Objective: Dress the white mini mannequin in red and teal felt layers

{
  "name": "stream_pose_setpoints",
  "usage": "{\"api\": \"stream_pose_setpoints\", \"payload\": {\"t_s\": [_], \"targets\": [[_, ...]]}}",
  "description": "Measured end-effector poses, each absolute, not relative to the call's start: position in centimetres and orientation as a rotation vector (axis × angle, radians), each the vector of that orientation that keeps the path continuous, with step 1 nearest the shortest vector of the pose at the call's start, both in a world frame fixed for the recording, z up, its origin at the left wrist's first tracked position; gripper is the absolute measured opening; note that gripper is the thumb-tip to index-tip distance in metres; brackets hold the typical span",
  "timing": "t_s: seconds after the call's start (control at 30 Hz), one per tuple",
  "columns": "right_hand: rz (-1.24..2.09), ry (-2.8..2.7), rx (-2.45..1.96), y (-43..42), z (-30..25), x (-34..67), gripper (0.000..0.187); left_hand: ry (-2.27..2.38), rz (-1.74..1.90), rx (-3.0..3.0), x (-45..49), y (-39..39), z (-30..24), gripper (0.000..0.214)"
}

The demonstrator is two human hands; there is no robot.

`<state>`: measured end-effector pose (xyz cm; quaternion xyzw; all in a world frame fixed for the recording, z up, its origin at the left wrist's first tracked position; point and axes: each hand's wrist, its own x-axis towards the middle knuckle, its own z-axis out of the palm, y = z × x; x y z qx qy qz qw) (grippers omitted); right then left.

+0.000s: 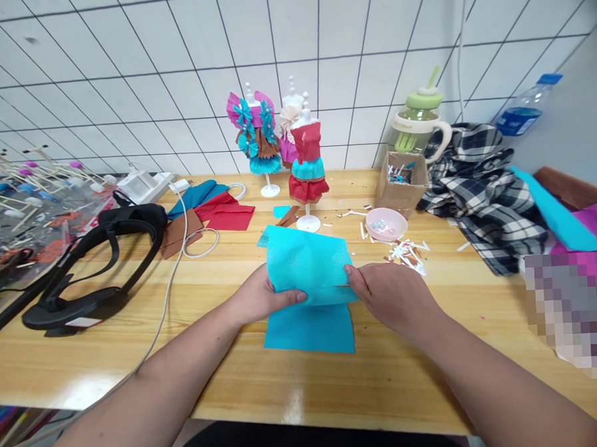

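Head view: turquoise sheet (307, 256) btwn both hands.
L hand (255, 296) & R hand (395, 295): fingers pinched on its L & R sides, approx. midway along near edge of surface (227, 381); mini mannequin (307, 146) beyond.

Turquoise sheet (307, 256) that looked matt and faintly textured like paper or thin cloth, tabletop (227, 381) that was glossy wood, wall (342, 21) of smooth tiles, box (400, 197) of matt cardboard, checked garment (476, 174) of creased cloth, bottle (525, 110) of clear plastic.

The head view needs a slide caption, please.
Left hand and right hand hold a turquoise sheet in front of dressed mannequins.
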<state>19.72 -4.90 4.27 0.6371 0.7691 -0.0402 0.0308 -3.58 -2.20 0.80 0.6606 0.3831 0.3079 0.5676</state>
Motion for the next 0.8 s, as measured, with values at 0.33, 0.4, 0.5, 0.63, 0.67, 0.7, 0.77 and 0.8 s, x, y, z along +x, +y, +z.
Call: {"api": "stream_pose_setpoints", "payload": {"t_s": [0.33,0.4,0.5,0.63,0.67,0.7,0.77,0.8], "targets": [[-0.045,2.358,1.960,-4.83,4.13,19.78,0.059,0.883,0.715,1.555,-3.57,-2.20,0.84,0.051],[-0.049,2.371,1.955,-4.82,4.06,19.84,0.059,0.879,0.718,1.539,-3.61,-2.20,0.81,0.054],[-0.109,2.429,1.959,-4.82,3.95,19.92,0.055,0.886,0.720,1.522,-3.69,-2.24,0.73,0.055],[-0.224,2.498,2.092,-4.82,3.86,20.07,0.029,0.890,0.720,1.505,-3.77,-2.32,0.64,0.051],[-0.245,2.503,2.126,-4.81,3.84,20.10,0.025,0.889,0.715,1.502,-3.77,-2.34,0.63,0.050],[-0.258,2.504,2.149,-4.80,3.81,20.13,0.024,0.889,0.710,1.500,-3.75,-2.36,0.62,0.050],[-0.263,2.506,2.156,-4.77,3.73,20.17,0.024,0.897,0.703,1.504,-3.69,-2.38,0.61,0.050],[-0.257,2.506,2.151,-4.76,3.68,20.19,0.024,0.900,0.701,1.508,-3.64,-2.39,0.60,0.051]]}}
